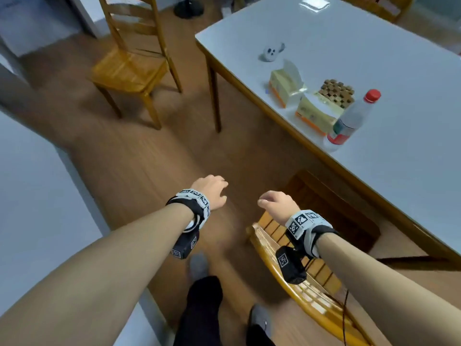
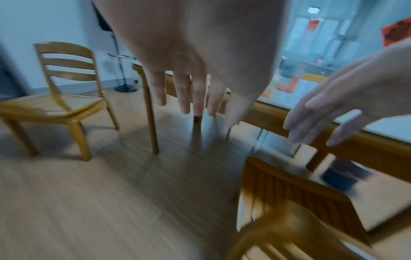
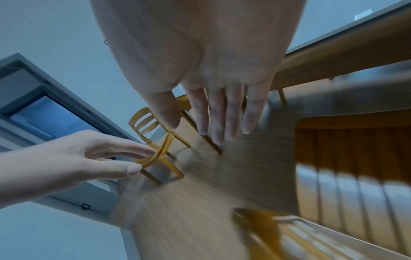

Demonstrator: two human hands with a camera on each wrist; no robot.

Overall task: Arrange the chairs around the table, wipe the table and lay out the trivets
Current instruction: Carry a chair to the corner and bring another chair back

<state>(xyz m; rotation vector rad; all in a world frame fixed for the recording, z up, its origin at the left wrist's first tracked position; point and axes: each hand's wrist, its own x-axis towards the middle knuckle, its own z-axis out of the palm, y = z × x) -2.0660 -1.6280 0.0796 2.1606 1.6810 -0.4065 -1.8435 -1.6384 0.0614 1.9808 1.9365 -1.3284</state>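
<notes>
A white-topped wooden table (image 1: 374,46) fills the right side. One wooden chair (image 1: 129,68) stands apart from it on the floor at the upper left. A second chair (image 1: 306,290) sits below my right arm, its seat partly under the table edge. A brown wooden trivet stack (image 1: 336,93) lies on the table. My left hand (image 1: 212,193) and right hand (image 1: 274,203) hover side by side over the floor, fingers straight and relaxed, touching nothing. The wrist views show the same open fingers (image 2: 189,91) (image 3: 222,114), with much motion blur.
Two tissue boxes (image 1: 287,88) (image 1: 314,111), a red-capped bottle (image 1: 349,121) and a small white figure (image 1: 272,52) stand near the table's left edge. A third chair (image 1: 379,6) shows behind the table. A white wall (image 1: 37,183) borders the left. My feet (image 1: 199,265) are below.
</notes>
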